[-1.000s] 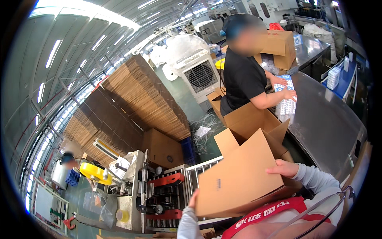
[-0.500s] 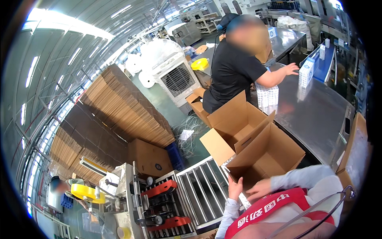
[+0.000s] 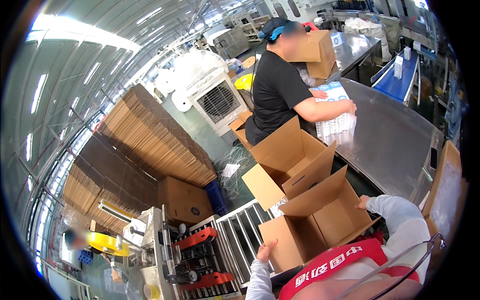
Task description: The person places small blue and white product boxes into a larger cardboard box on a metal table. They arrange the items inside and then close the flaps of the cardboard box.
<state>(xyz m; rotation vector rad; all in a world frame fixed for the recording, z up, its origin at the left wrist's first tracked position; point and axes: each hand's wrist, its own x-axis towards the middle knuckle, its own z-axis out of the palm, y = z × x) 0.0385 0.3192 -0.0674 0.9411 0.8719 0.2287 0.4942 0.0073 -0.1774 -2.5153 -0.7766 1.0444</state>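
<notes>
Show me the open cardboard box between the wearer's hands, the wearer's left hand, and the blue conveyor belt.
Open cardboard box [image 3: 322,222]: head view, on its inner side.
Left hand [image 3: 265,251]: head view, middle of the hand.
Blue conveyor belt [image 3: 392,87]: head view, bare belt surface.

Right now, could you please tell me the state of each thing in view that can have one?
Near cardboard box: open at the top.
Cardboard box beyond it: open, flaps spread.
Left hand: gripping the near box's left side.
Right hand: at its right edge, grip unclear.
Cardboard sheets: flat, stacked.
Air cooler: on or off, cannot tell.
</notes>
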